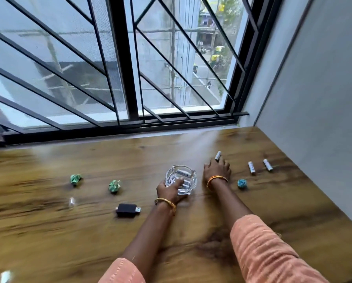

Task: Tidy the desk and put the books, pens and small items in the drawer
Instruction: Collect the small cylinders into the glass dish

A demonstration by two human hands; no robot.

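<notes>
Two hands work near the middle of the wooden bench point(191, 252), which runs along a barred window point(126, 58) at its far edge and meets a grey wall point(324, 99) at its right edge. The left hand point(169, 190) holds the near rim of a clear glass ashtray point(181, 179); its grip is curled round the rim, thumb over the top, and small white batteries lie inside the dish. The right hand point(217, 170) lies just right of the ashtray, fingers reaching toward the far edge and touching a white battery point(218, 155); whether this grip has closed on the battery cannot be told. Two more batteries point(251, 168) point(268, 164) lie side by side toward the right edge, well apart from the hand. One blue paper ball point(242, 183) sits near the right wrist. Left of the ashtray lie two green paper balls point(115, 186) point(76, 179), a black USB adapter point(128, 210) and a small clear cap point(72, 201). Both wrists carry gold bangles point(217, 179), and both sleeves point(269, 252) are orange.
</notes>
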